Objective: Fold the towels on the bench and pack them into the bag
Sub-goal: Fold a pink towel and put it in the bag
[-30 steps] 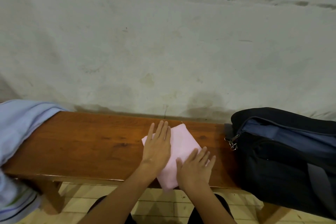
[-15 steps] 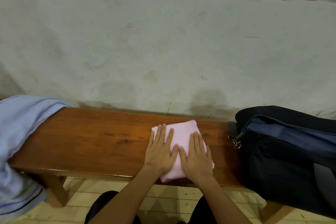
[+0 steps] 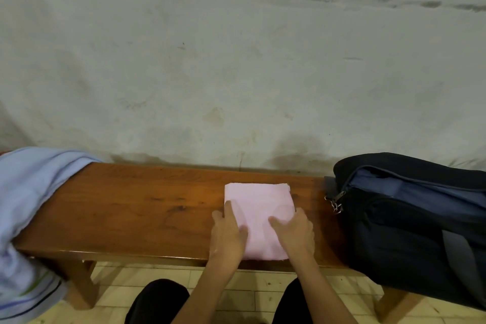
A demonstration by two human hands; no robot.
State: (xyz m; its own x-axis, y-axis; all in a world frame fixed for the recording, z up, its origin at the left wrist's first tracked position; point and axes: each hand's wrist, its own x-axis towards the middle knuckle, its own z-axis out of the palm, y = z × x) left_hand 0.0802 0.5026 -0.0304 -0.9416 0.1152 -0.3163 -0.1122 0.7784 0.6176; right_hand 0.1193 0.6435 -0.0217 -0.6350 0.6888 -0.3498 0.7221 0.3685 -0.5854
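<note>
Pink towel (image 3: 259,208) between both hands

We see a stained, cracked wall (image 3: 236,60) behind, pale floor tiles (image 3: 257,289) below w/ dark seams, & our knees (image 3: 157,300) in black trousers at the bottom edge, one each side of centre.

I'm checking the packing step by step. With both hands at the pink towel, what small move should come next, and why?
Probably lift the pink towel and carry it right to the bag. It lies folded square on the bench, the left hand and right hand gripping its two sides.
</note>
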